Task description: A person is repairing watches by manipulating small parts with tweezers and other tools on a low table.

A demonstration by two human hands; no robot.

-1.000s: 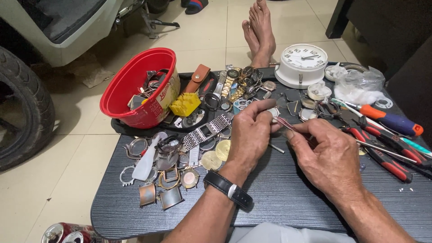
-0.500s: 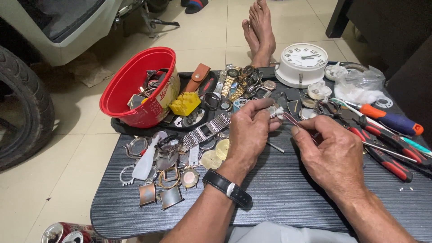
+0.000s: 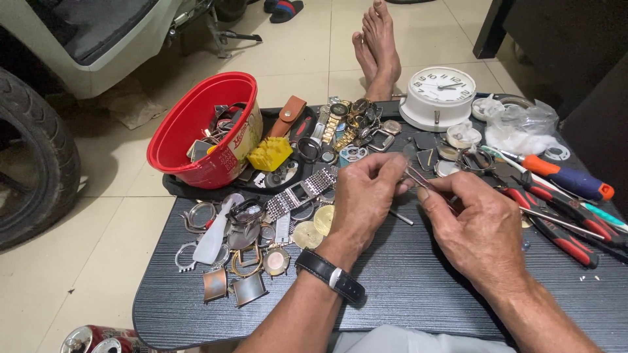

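Observation:
Over the dark low table (image 3: 405, 287) my left hand (image 3: 366, 196) pinches a tiny part at its fingertips, too small to identify. My right hand (image 3: 481, 225) grips thin metal tweezers (image 3: 418, 178), whose tips meet the left fingertips. A black wristwatch (image 3: 330, 278) is strapped on my left wrist. A metal link watch band (image 3: 301, 193) lies just left of the left hand. Several empty watch cases and bezels (image 3: 239, 258) are scattered at the table's left side. Two pale round dials (image 3: 314, 225) lie beside my left hand.
A red plastic bowl (image 3: 196, 124) of parts is tipped at the back left, a yellow block (image 3: 271, 153) beside it. A white round clock (image 3: 438, 95) stands at the back. Red-handled pliers and screwdrivers (image 3: 562, 196) lie right. Bare feet (image 3: 376, 49) rest beyond; a can (image 3: 98, 340) lies below left.
Both hands have shifted slightly and drawn closer, the tweezer tips now meeting the left fingertips. Nothing else on the table moved.

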